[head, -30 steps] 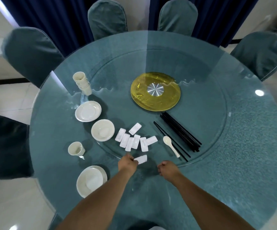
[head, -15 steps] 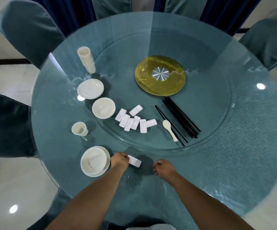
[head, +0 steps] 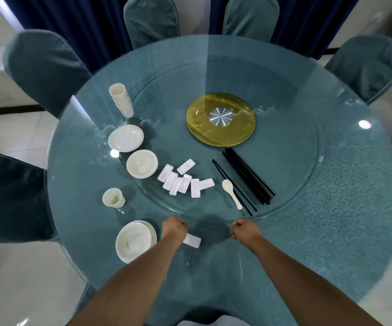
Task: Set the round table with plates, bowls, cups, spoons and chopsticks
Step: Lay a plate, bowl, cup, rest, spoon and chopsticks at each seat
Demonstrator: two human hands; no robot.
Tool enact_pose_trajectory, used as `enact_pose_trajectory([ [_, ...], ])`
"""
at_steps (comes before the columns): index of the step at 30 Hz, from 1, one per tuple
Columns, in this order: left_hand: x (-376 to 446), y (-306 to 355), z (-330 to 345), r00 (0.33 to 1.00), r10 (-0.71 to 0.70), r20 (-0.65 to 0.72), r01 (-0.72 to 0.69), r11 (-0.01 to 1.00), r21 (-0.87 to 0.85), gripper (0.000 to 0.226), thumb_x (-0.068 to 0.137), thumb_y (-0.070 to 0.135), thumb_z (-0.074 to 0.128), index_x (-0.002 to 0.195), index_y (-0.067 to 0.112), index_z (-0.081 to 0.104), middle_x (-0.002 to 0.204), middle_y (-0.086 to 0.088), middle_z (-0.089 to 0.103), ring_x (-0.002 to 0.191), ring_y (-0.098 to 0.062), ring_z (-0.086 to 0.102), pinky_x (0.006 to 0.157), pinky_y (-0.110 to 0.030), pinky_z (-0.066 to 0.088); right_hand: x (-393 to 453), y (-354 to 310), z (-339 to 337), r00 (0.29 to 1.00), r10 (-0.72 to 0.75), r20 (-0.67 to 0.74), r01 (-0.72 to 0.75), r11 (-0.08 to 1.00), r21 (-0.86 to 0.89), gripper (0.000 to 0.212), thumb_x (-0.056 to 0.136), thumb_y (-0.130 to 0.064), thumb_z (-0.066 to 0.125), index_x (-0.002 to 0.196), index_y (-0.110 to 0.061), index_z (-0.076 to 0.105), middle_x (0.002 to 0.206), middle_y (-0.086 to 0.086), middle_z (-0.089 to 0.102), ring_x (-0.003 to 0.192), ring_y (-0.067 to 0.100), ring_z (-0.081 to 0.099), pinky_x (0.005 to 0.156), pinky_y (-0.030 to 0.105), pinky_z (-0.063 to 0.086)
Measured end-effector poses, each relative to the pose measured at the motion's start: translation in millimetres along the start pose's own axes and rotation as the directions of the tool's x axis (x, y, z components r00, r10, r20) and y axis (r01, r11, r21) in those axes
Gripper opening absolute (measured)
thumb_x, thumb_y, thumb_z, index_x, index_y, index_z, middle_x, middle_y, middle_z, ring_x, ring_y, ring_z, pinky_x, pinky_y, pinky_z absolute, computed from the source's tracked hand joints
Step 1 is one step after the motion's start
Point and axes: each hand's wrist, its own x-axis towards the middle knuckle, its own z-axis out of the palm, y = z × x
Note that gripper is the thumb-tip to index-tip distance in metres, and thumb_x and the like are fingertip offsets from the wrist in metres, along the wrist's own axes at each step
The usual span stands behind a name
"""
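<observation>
We see both hands over the near edge of the round glass worktop (head: pixel 331 208). Our left hand (head: pixel 174 228) is curled, empty, just above a white rest (head: pixel 192 240) lying flat. Our right hand (head: pixel 243 231) is clenched, holding nothing. A bowl on a plate (head: pixel 135 241) sits left; chopsticks (head: pixel 249 177) and spoon (head: pixel 231 193) lie farther back.
</observation>
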Motion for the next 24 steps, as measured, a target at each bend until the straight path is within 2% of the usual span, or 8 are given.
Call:
enact_pose_trajectory([
  [2, 1.1, 16.8, -1.5, 0.998, 0.061, 0.013, -0.061, 0.998, 0.018, 0.029, 0.088, 0.012, 0.047, 0.099, 0.008, 0.073, 0.105, -0.012, 0.073, 0.103, -0.028, 0.066, 0.089, -0.03, 0.053, 0.7, -4.9, -9.1, 0.999, -0.002, -0.045, 0.003, 1.0, 0.023, 0.023, 0.095, -0.012, 0.046, 0.105, -0.004, 0.065, 0.107, 0.016, 0.069, 0.099, 0.029, 0.066, 0.083, 0.034, 0.052],
  [5, 5.3, 43.8, 0.6, 0.99, 0.135, 0.039, -0.138, 0.989, 0.06, 0.029, 0.091, 0.011, 0.047, 0.102, 0.013, 0.074, 0.107, -0.01, 0.072, 0.106, -0.027, 0.066, 0.092, -0.03, 0.053, 7.5, -9.6, -21.9, 0.993, -0.021, -0.117, 0.018, 0.999, -0.032, 0.022, 0.093, -0.016, 0.044, 0.093, -0.014, 0.066, 0.101, 0.011, 0.071, 0.084, 0.023, 0.064, 0.068, 0.027, 0.047],
  [7, 9.9, 58.2, 5.2, 0.981, 0.184, 0.068, -0.191, 0.975, 0.113, 0.028, 0.093, 0.015, 0.047, 0.105, 0.016, 0.073, 0.11, -0.009, 0.071, 0.106, -0.026, 0.066, 0.09, -0.028, 0.052, 15.2, -9.3, -28.2, 0.987, -0.026, -0.156, 0.015, 0.997, -0.073, 0.022, 0.092, -0.016, 0.045, 0.092, -0.017, 0.067, 0.099, 0.008, 0.071, 0.078, 0.02, 0.06, 0.065, 0.023, 0.041],
  [11, 18.2, 73.7, 17.8, 0.942, 0.301, 0.147, -0.327, 0.92, 0.215, 0.032, 0.096, 0.018, 0.048, 0.119, 0.017, 0.068, 0.125, -0.007, 0.066, 0.111, -0.025, 0.064, 0.097, -0.031, 0.051, 29.6, -3.7, -34.4, 0.978, -0.024, -0.208, 0.0, 0.994, -0.112, 0.023, 0.094, -0.016, 0.047, 0.098, -0.01, 0.069, 0.104, 0.009, 0.07, 0.093, 0.025, 0.064, 0.07, 0.025, 0.045],
  [13, 24.3, 77.0, 25.2, 0.911, 0.359, 0.204, -0.406, 0.871, 0.277, 0.039, 0.097, 0.018, 0.046, 0.134, 0.017, 0.059, 0.147, -0.005, 0.049, 0.128, -0.024, 0.053, 0.108, -0.031, 0.042, 38.3, -0.9, -35.0, 0.974, -0.033, -0.226, 0.005, 0.992, -0.125, 0.021, 0.095, -0.016, 0.051, 0.104, -0.007, 0.067, 0.111, 0.011, 0.065, 0.098, 0.026, 0.062, 0.078, 0.029, 0.049],
  [15, 29.6, 75.5, 29.8, 0.884, 0.385, 0.265, -0.459, 0.82, 0.341, 0.047, 0.098, 0.017, 0.044, 0.145, 0.017, 0.045, 0.162, 0.0, 0.02, 0.145, -0.024, 0.031, 0.116, -0.037, 0.033, 45.6, 1.8, -33.4, 0.97, -0.059, -0.236, 0.024, 0.989, -0.146, 0.024, 0.096, -0.015, 0.052, 0.115, -0.006, 0.063, 0.123, 0.013, 0.054, 0.104, 0.027, 0.058, 0.087, 0.03, 0.047],
  [20, 41.7, 56.2, 37.4, 0.873, 0.332, 0.357, -0.484, 0.677, 0.555, 0.067, 0.096, 0.003, 0.041, 0.156, 0.02, 0.017, 0.164, 0.008, -0.011, 0.152, -0.017, -0.004, 0.121, -0.048, 0.017, 63.0, 4.1, -28.1, 0.969, -0.111, -0.22, 0.06, 0.972, -0.226, 0.033, 0.095, -0.014, 0.05, 0.127, -0.006, 0.052, 0.131, 0.017, 0.046, 0.118, 0.032, 0.049, 0.095, 0.034, 0.041],
  [24, 49.1, 54.8, 35.1, 0.87, 0.291, 0.399, -0.489, 0.622, 0.612, 0.069, 0.096, 0.003, 0.034, 0.158, 0.02, 0.009, 0.164, 0.006, -0.016, 0.152, -0.016, -0.008, 0.122, -0.049, 0.013, 71.2, 4.3, -21.2, 0.977, -0.092, -0.192, 0.031, 0.954, -0.3, 0.03, 0.098, -0.009, 0.046, 0.127, -0.005, 0.048, 0.132, 0.016, 0.042, 0.11, 0.03, 0.055, 0.089, 0.035, 0.047],
])
